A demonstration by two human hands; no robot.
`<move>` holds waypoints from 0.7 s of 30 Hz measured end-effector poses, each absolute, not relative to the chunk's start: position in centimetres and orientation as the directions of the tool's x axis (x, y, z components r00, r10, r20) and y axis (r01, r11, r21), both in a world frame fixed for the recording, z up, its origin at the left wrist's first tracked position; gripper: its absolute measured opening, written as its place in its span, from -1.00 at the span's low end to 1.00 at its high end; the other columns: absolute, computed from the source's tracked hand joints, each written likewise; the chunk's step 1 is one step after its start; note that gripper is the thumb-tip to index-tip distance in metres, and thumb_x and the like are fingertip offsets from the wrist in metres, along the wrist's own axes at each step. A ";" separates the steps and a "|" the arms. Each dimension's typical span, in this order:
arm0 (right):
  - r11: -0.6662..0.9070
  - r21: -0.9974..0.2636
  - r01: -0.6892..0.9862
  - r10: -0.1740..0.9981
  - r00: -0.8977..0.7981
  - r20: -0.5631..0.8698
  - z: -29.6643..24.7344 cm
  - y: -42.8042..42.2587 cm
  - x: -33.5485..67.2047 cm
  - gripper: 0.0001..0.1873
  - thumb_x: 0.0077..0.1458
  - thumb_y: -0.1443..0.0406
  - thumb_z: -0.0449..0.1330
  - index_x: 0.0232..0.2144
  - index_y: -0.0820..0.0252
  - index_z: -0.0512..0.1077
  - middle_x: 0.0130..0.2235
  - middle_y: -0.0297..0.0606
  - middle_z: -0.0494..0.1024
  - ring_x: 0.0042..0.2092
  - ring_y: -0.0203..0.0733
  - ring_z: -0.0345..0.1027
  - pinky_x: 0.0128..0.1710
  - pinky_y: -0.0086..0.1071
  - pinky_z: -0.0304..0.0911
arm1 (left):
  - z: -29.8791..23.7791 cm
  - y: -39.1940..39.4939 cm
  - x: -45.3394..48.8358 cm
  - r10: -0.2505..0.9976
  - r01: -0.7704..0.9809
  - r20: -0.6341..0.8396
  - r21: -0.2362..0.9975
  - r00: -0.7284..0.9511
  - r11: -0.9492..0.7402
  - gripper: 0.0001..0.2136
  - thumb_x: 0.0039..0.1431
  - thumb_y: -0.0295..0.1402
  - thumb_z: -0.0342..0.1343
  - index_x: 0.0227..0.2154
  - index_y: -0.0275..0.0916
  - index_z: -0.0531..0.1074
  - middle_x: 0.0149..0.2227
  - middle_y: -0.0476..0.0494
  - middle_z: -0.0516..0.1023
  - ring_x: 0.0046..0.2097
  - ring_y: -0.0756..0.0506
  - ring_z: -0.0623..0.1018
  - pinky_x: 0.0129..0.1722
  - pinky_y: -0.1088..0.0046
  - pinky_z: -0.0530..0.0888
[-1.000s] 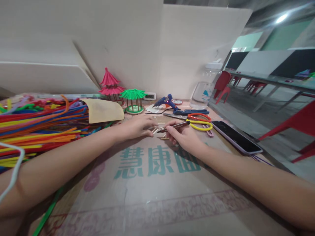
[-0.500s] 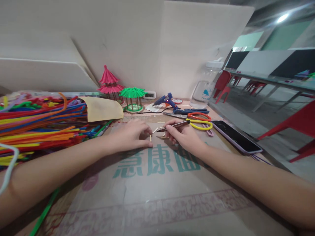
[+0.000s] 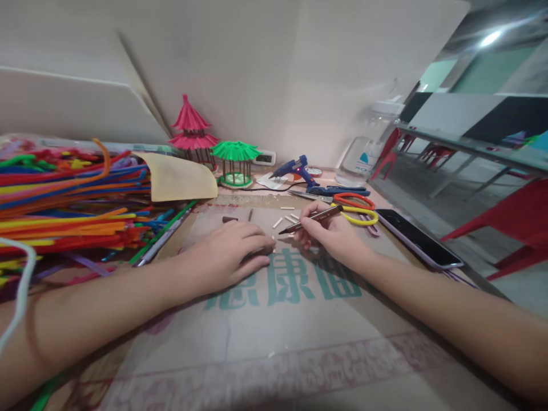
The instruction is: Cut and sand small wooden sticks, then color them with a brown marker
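My right hand (image 3: pixel 327 225) grips an uncapped brown marker pen (image 3: pixel 317 220), its tip pointing left, just above the board. Across from it, my left hand (image 3: pixel 240 251) lies low with curled fingers. A small pale wooden stick (image 3: pixel 274 240) shows only in part at its fingertips, close to the pen tip. Several short pale sticks (image 3: pixel 278 222) are scattered beyond the hands. A dark pen cap (image 3: pixel 230 219) and a short brown stick (image 3: pixel 250 214) lie behind my left hand.
Coloured pipe cleaners (image 3: pixel 72 188) pile up at left. Behind stand a pink pagoda model (image 3: pixel 192 128) and a green-roofed pavilion model (image 3: pixel 237 162). A blue glue gun (image 3: pixel 295 168), scissors (image 3: pixel 353 208), a phone (image 3: pixel 417 237) and a clear bottle (image 3: pixel 363 148) line the right.
My left hand has turned palm-down and lowered the small stick, which stood upright at its fingertips. My right hand keeps the marker pen nearby. The view has shifted slightly.
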State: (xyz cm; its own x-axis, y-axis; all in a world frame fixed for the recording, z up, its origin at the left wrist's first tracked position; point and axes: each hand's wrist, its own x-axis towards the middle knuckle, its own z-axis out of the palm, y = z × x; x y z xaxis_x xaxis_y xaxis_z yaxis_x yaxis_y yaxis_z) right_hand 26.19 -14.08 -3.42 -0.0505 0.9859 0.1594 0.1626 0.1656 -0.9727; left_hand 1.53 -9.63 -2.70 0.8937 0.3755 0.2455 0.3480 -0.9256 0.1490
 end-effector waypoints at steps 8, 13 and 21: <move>0.176 -0.959 0.223 0.983 -0.088 0.160 -3.4 -14.4 26.2 -0.75 0.10 0.13 0.32 -0.32 0.13 0.37 -0.47 -0.36 0.56 -0.50 -0.33 0.39 -0.46 -0.44 0.37 | -3.0 -9.5 1.5 0.383 0.364 0.240 0.123 0.892 -0.923 -0.70 0.44 -0.18 -0.06 0.01 -0.10 0.53 -0.19 -0.15 0.47 -0.16 -0.17 0.44 -0.13 0.28 0.31; 0.154 -0.961 0.229 0.985 -0.107 0.132 -3.4 -14.4 26.1 -0.76 0.12 0.14 0.29 -0.27 0.18 0.44 -0.43 -0.31 0.58 -0.48 -0.32 0.40 -0.45 -0.42 0.38 | -2.9 -9.5 1.6 0.367 0.354 0.218 0.097 0.904 -0.930 -0.70 0.44 -0.22 -0.05 0.03 -0.11 0.53 -0.22 -0.15 0.48 -0.19 -0.15 0.44 -0.17 0.31 0.31; 0.131 -0.951 0.278 0.990 -0.090 0.110 -3.1 -14.5 26.0 -0.78 0.11 0.14 0.29 -0.30 0.16 0.43 -0.45 -0.31 0.57 -0.49 -0.29 0.41 -0.48 -0.40 0.38 | -2.5 -9.6 1.8 0.353 0.343 0.221 0.084 0.909 -0.936 -0.69 0.43 -0.23 -0.07 0.01 -0.13 0.54 -0.24 -0.15 0.49 -0.20 -0.15 0.45 -0.18 0.32 0.33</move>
State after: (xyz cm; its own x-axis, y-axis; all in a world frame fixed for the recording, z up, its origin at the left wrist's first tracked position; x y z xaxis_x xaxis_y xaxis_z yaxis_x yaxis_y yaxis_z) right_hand 25.99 -14.46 -3.06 -0.0904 0.9898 0.1104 0.2781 0.1315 -0.9515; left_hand 1.76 -9.61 -2.54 0.9092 0.3530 0.2207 0.3430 -0.9356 0.0835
